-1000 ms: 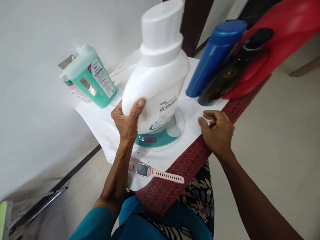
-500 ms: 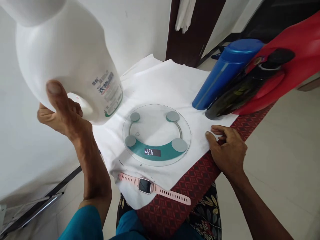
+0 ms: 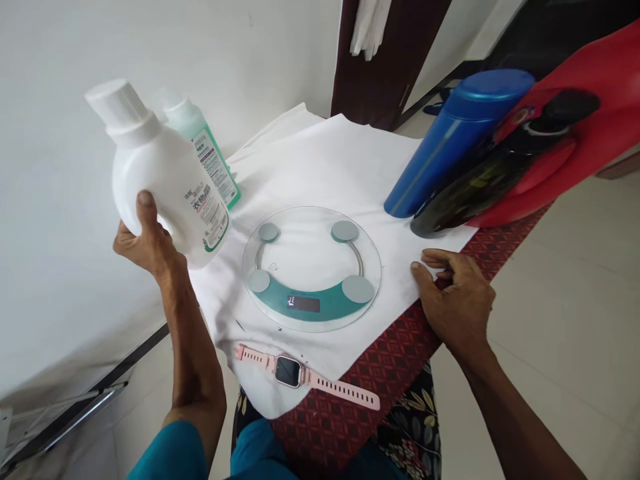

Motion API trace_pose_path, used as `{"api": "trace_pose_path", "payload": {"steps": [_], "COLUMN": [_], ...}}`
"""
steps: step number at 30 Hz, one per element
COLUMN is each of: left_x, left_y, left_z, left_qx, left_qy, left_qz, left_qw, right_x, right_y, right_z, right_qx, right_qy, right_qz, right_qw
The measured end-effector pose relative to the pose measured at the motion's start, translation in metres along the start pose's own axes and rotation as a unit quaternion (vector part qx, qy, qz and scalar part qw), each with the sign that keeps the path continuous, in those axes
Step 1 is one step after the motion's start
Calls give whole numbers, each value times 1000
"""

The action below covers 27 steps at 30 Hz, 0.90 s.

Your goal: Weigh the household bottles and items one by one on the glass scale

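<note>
At left, the left hand (image 3: 147, 245) is closed round the white bottle (image 3: 167, 167) near the white cloth (image 3: 313, 147)'s left edge; swinging it far could knock the green bottle (image 3: 214, 163) over. Room opens beyond the glass scale (image 3: 327, 310). The right hand (image 3: 460, 303), half open, holding nothing visible, rests at the right edge.

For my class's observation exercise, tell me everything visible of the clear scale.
The scale is a rounded, clear plate, glass by its look, with four grey discs, curved metal-looking rods and a teal band bearing a dark display whose lit characters I cannot fully read. It appears switched on, lies flat on the white cloth and has nothing on top.
</note>
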<state>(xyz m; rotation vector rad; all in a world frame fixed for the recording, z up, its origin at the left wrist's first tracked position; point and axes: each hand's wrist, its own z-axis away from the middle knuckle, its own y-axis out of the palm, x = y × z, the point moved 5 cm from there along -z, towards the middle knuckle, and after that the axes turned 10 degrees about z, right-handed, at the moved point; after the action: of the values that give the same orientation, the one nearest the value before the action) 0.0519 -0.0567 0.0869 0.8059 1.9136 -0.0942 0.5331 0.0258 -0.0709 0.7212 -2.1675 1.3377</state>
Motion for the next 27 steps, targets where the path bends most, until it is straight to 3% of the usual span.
{"api": "trace_pose_path", "payload": {"steps": [2, 4, 6, 10, 13, 15, 17, 20, 22, 23, 25, 27], "left_x": [8, 21, 34, 54, 62, 59, 41, 2, -12, -12, 5, 31], "left_y": [-11, -11, -5, 0, 7, 11, 12, 12, 18, 25, 44, 55], "left_z": [2, 3, 4, -2, -12, -13, 0, 45, 77, 89, 107, 115], "left_qx": [-89, -101, -98, -197, -207, -167, -134, -119, -50, 28, 219, 337], "left_qy": [87, 125, 124, 106, 88, 95, 156, 283, 319, 301, 203, 82], "left_qz": [-12, -7, 5, 4, 1, -11, -49, -142, -182, -192, -200, -212], "left_qw": [992, 987, 987, 975, 974, 981, 977, 941, 929, 934, 933, 914], "right_x": [0, -1, -1, -3, -5, -6, -7, -7, -7, -6, -6, -5], "right_y": [1, 1, 1, 2, 3, 4, 6, 8, 8, 8, 8, 8], "right_z": [0, 0, 1, 2, 3, 4, 4, 5, 5, 5, 5, 6], "right_qx": [-3, -6, -9, -11, -12, -11, -10, -9, -8, -6, 0, 8], "right_qy": [1, 3, 3, -6, -11, -11, -11, -11, -11, -10, -7, 5], "right_qz": [-2, -3, -7, -20, -22, -22, -25, -33, -35, -35, -37, -51], "right_qw": [1000, 1000, 1000, 1000, 1000, 1000, 1000, 999, 999, 999, 999, 999]}}
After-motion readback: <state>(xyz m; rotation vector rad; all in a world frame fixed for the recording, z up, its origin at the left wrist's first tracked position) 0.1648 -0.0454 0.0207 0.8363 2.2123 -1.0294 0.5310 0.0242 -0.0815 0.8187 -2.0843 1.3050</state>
